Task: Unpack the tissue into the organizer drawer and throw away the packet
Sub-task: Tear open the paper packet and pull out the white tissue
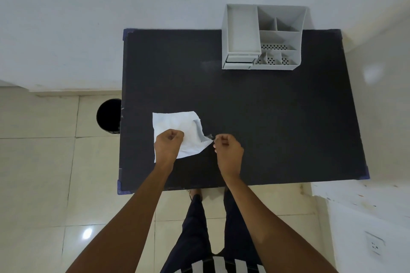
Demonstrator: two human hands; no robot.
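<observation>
A black bench [277, 117] stands against a pale wall, on a floor of cream tiles [37, 173]. A white tissue packet [177, 126] lies flat near the bench's left near part. The left hand [168, 143] is curled in a fist, pressing on the packet's near edge. The right hand [227, 147] is pinched closed at the packet's right corner, seemingly on a thin clear strip [209, 136] by a grey flap, though blur makes this hard to tell. A grey organizer [264, 36] sits at the far right of the bench, its small drawers [239, 62] at its near left. A black bin [109, 115] stands on the floor just left of the bench.
</observation>
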